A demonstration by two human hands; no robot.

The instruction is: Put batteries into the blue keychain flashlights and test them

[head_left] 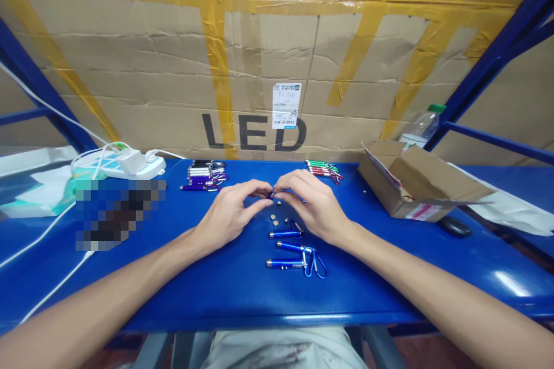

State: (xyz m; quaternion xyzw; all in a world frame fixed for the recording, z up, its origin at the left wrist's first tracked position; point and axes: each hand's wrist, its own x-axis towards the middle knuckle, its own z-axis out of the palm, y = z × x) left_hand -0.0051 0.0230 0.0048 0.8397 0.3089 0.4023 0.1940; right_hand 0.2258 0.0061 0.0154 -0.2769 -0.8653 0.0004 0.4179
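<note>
While the carton wall (173, 57) stands behind everything with the letters LED (253, 131) on it, the blue bench (194, 294) lies in front and carries the things; on its right side is an open box (381, 189), and on its left side a white power strip (154, 169); the left hand (227, 213) and the right hand (320, 210) meet over the middle of the bench; nearer to the person, three blue pens (284, 264) lie one below another, with clips (308, 262) at their right ends; farther back are dark, silver and purple pens (199, 172) at left, green and red pens (319, 172) at right; small silver discs (276, 223) lie near the blue pens; also small is the dark piece (271, 194) between the hands, pinched by the fingers of both; its shape is mostly hidden.
</note>
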